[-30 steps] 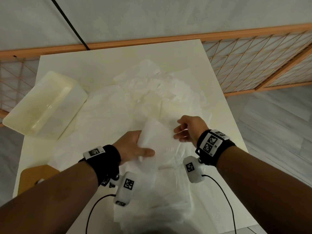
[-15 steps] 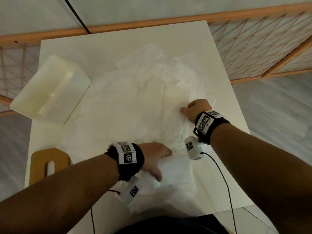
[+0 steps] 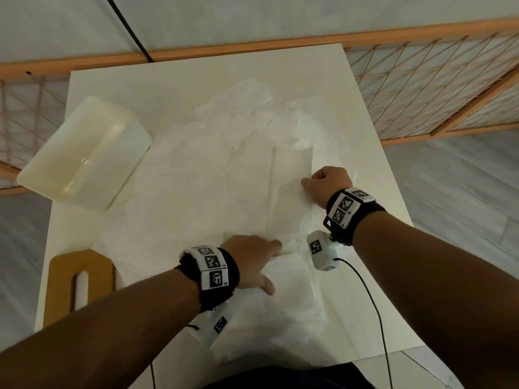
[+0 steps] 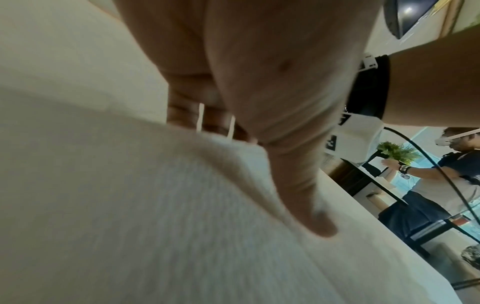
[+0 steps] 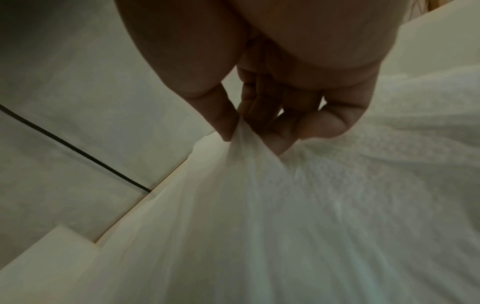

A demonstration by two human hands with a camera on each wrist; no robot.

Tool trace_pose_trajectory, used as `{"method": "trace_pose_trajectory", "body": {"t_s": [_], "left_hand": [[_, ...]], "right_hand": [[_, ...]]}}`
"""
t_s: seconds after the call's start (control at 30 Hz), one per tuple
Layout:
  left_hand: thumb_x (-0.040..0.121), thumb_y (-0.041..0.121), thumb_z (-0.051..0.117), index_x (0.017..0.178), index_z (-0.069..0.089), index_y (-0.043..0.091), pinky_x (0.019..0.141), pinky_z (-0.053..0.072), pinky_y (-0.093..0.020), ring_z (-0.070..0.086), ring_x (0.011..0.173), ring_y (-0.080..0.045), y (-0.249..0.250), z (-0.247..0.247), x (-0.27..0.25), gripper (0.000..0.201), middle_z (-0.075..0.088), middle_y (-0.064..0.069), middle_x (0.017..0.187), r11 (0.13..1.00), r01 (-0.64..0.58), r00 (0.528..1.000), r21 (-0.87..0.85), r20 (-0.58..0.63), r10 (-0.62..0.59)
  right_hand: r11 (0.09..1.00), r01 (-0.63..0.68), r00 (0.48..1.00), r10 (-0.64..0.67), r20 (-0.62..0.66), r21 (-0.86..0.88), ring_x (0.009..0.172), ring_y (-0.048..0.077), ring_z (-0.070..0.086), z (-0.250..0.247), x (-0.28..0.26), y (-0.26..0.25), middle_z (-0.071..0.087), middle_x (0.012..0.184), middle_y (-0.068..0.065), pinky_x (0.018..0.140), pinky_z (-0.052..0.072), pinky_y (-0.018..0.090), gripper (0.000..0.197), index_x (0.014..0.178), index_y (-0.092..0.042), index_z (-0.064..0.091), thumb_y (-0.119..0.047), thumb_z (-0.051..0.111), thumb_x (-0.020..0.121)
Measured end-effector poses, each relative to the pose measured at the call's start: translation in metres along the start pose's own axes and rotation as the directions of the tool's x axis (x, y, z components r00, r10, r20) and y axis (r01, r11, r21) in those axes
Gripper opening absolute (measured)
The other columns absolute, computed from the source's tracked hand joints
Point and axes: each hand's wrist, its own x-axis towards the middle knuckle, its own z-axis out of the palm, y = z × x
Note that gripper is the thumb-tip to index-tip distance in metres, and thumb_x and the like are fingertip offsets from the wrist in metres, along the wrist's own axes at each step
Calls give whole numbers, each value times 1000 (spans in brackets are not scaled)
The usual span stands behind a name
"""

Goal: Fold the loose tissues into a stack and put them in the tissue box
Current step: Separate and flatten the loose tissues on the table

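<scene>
Several loose white tissues [image 3: 224,175] lie spread over the middle of the white table [image 3: 168,88]. My right hand [image 3: 309,183] pinches the near edge of one loose tissue [image 3: 292,169] at the right of the pile; in the right wrist view thumb and fingers [image 5: 226,127] squeeze the tissue [image 5: 259,185] into a peak. My left hand [image 3: 271,265] rests flat on the folded stack [image 3: 292,293] near the front edge, thumb pressed down [image 4: 319,226]. The cream tissue box [image 3: 126,169] sits open and empty at the far left.
A wooden lid with a slot [image 3: 64,276] lies at the front left corner. An orange railing [image 3: 421,80] runs behind and to the right of the table. Wrist-camera cables [image 3: 373,304] trail over the front edge. Another person [image 4: 454,164] stands in the background.
My left hand has brought a folded tissue down to the stack near the front edge and now lies flat on it. My right hand has reached out and pinched a loose tissue.
</scene>
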Motion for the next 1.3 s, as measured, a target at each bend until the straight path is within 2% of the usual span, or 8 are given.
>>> {"method": "trace_pose_trajectory", "body": {"t_s": [0.2,0.33,0.43,0.5,0.67,1.0,1.13,1.3], "left_hand": [[81,69,68,109,57,22,82,50,-33,59,90,-14,-28,-31,7,56,61,8,101,831,-9,857,-556,-433,-280],[68,82,62,109,60,23,92,52,-41,68,106,-22,-47,-51,21,71,69,-2,110,324,-95,839,-941,-252,-483],[57,90,66,113,63,16,97,55,-52,70,105,-30,-50,-55,24,93,71,-13,114,209,-103,839,-972,-198,-506],[52,82,77,123,59,14,96,57,-50,69,105,-27,-50,-52,25,100,69,-6,117,241,-64,795,-968,-195,-574],[78,22,86,114,57,17,91,58,-41,68,98,-21,-59,-41,33,47,69,-1,111,467,41,698,-883,-309,-646],[88,20,76,108,53,22,79,47,-30,63,94,-21,-70,-37,39,31,64,4,103,600,112,701,-792,-366,-612],[85,29,79,105,56,20,84,56,-38,67,94,-23,-71,-37,40,31,68,2,103,584,95,699,-806,-364,-616],[85,52,75,107,59,19,82,56,-39,66,91,-19,-69,-46,41,43,67,3,101,502,33,661,-864,-358,-660]], "right_hand": [[982,11,999,-20,46,191,71,28,71,-12,-10,-3,72,81,10,72,65,46,18,76,-13,62,-17,76,86],[885,-21,924,-160,348,465,84,30,75,6,-31,-23,75,88,13,78,62,39,10,90,-9,65,-4,74,90],[889,-62,920,-126,372,453,85,29,77,20,-35,-28,74,91,14,77,62,41,17,96,-6,64,8,66,88],[946,-28,965,-58,254,324,79,26,77,25,-32,-24,73,89,15,73,64,41,14,93,-7,65,5,64,87],[999,15,988,-22,154,51,70,22,75,34,-23,-13,76,85,7,73,65,39,16,94,-17,66,-24,76,84],[999,34,976,-26,217,-35,66,20,75,51,-26,-29,75,81,3,67,61,30,25,92,-18,67,-40,77,88],[997,74,972,-65,227,-31,81,27,74,54,-25,-31,75,86,5,81,63,41,21,84,-14,71,-34,77,87],[986,56,934,-108,341,160,65,18,74,39,-29,-35,77,86,7,62,60,30,16,95,-3,68,-19,70,93]]}}
